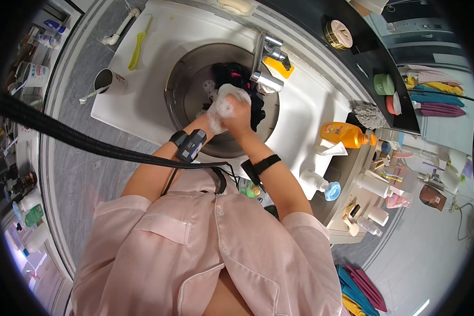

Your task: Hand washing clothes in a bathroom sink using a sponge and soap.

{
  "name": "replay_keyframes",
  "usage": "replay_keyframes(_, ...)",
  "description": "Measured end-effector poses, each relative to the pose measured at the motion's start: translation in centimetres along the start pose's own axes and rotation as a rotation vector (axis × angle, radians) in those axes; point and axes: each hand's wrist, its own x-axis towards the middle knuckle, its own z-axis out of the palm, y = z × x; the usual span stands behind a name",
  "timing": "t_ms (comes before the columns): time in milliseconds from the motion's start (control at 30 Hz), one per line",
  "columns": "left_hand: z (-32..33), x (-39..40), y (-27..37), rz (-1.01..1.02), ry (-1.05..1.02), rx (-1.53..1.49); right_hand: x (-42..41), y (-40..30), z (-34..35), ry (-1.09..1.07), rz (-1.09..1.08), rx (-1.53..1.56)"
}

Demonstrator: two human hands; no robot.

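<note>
Over a dark translucent basin (181,83) set in a white sink, my two hands meet in thick white suds. My right hand (239,114) is curled around a foam-covered bundle (234,93), which looks like cloth. Suds and the bundle hide most of my left hand (202,121), so its grip cannot be made out. Dark wet cloth (231,73) with a bright pink patch lies in the basin, beyond and to the right of my hands. A chrome faucet (266,81) reaches over the basin's right side.
A green comb (138,49) and a cup (116,81) with a toothbrush stand on the left of the sink (158,23). On the right are an orange pump bottle (341,134), a white tube (333,150) and a blue-capped bottle (314,179). A black cable (102,144) crosses to my wrist.
</note>
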Motion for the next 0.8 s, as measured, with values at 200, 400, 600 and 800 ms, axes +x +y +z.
replay_keyframes(200, 0.8, 0.5, 0.9, -0.024, 0.12, 0.258, 0.7, 3.1, -0.4, 0.031, 0.198, 0.079)
replay_keyframes(400, 4.0, -0.7, 2.4, 0.138, 0.15, 0.208, 0.0, 5.3, -0.3, 0.042, 0.336, 0.144)
replay_keyframes(600, 3.3, -2.0, 5.4, 0.119, 0.216, -0.393, -2.1, 6.0, -2.9, -0.072, 0.884, 0.685)
replay_keyframes(800, 3.1, -1.9, 5.0, 0.205, 0.246, -0.194, -1.1, 3.7, -4.0, 0.114, 1.082, 0.976)
